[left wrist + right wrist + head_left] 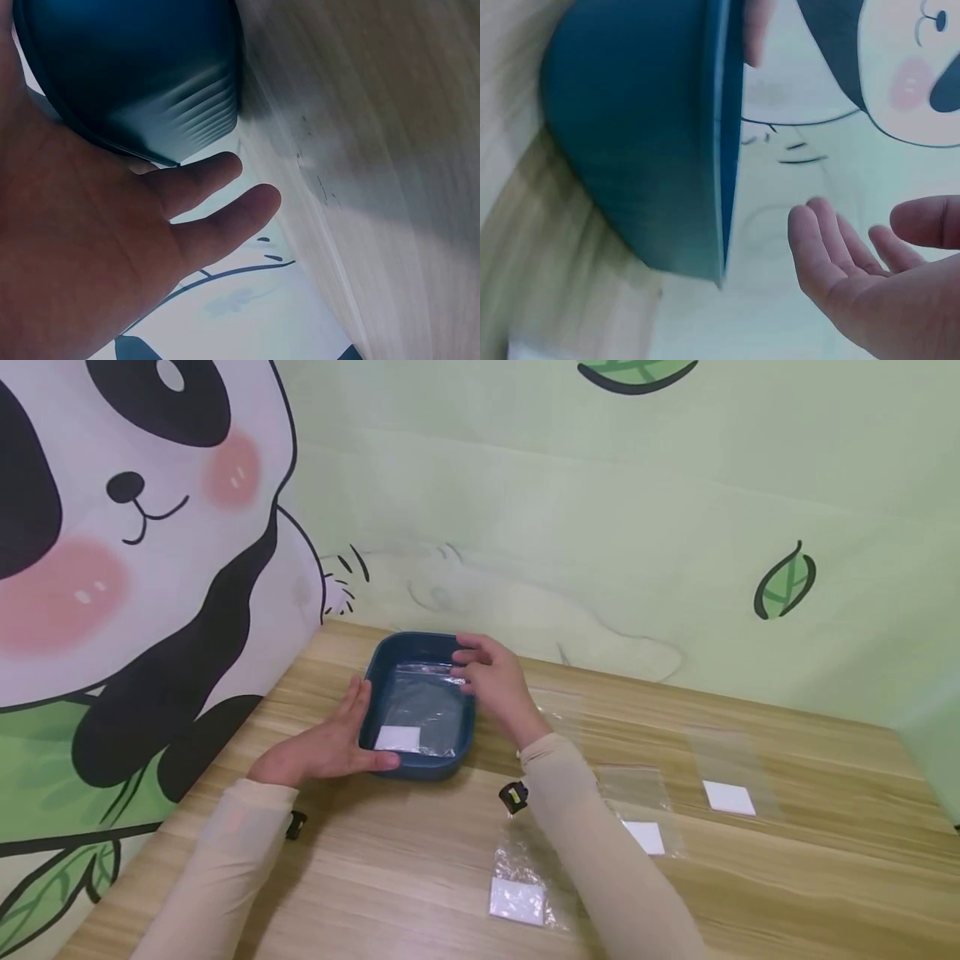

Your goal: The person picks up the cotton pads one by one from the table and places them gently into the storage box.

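Observation:
A dark blue plastic bin (420,768) stands on the wooden table. Inside it lies a clear zip bag (427,702) with a white card (398,738) at its lower left. My left hand (330,745) rests against the bin's left side, its thumb along the front rim and its fingers stretched out. In the left wrist view, two straight fingers (225,225) extend beside the ribbed wall. Over the right rim hovers my right hand (495,683), fingers loosely bent and holding nothing. The right wrist view shows that hand (870,285) apart from the bin.
Several clear bags with white cards lie to the right: one card (517,900) near the front, another (647,837) beside the right forearm, a third (729,797) farther right. A wall covering (600,527) with a panda print (255,585) rises behind the wooden table (390,860).

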Demonstrator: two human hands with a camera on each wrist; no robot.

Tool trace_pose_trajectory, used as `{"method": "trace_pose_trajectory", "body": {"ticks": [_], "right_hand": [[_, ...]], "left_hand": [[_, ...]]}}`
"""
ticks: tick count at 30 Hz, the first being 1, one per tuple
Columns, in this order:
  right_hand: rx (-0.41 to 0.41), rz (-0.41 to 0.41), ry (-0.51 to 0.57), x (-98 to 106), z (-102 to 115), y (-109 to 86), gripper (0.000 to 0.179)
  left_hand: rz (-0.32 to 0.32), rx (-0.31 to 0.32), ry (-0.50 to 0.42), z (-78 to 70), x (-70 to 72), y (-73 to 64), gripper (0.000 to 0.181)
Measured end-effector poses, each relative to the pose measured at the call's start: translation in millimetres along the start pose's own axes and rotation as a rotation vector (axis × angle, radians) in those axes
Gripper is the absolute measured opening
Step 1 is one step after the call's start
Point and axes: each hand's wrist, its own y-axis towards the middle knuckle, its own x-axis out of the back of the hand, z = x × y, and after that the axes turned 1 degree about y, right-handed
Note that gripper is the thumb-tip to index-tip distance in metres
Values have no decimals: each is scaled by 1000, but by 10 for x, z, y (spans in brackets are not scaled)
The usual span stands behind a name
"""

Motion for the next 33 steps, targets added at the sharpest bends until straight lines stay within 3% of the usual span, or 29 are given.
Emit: {"method": "trace_pose_trajectory", "body": {"ticks": [13,21,33], "right_hand": [[12,22,-35,716,23,-403,44],[15,-16,-141,1272,-76,-728,45],[19,-106,-217,2175,-236,-1212,40]], "left_hand": [[13,-13,-12,-4,10,-10,132],[15,-22,-11,-23,11,14,132],[13,-36,-32,-14,12,-11,130]]}}
